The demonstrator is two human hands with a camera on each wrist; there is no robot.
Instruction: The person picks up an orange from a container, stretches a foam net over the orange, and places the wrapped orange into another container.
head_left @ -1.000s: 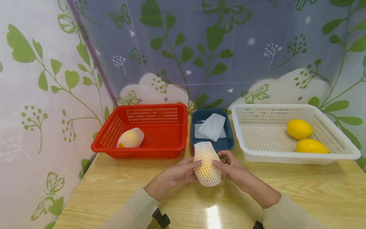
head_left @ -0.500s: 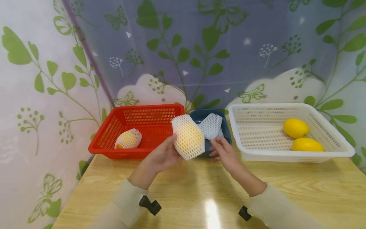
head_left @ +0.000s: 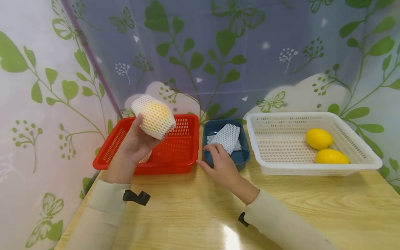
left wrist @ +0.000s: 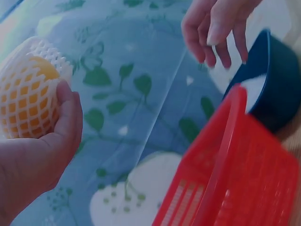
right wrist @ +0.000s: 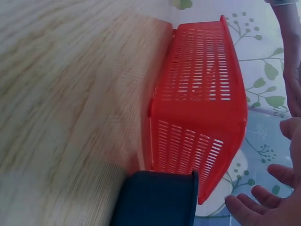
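Note:
My left hand (head_left: 135, 142) holds a yellow oval fruit (head_left: 156, 117) in a white foam net sleeve, raised above the red basket (head_left: 178, 168). In the left wrist view the thumb lies against the netted fruit (left wrist: 30, 101) and part of the grip is hidden. Another netted fruit (head_left: 146, 158) lies in the basket, mostly covered by my left hand. My right hand (head_left: 223, 170) hovers at the front of the small blue bin (head_left: 245, 158), its fingers loosely bent and holding nothing. Spare foam net sleeves (head_left: 228, 136) lie in that bin.
A white basket (head_left: 312, 169) stands on the right with two bare yellow fruits (head_left: 319, 139) inside. All the containers line the back of the wooden table (head_left: 187, 215), against a patterned cloth (head_left: 193, 45).
The netted fruit has gone from both hands to my left hand alone, moving left and up from the table's middle to above the red basket. My right hand let go and shifted left.

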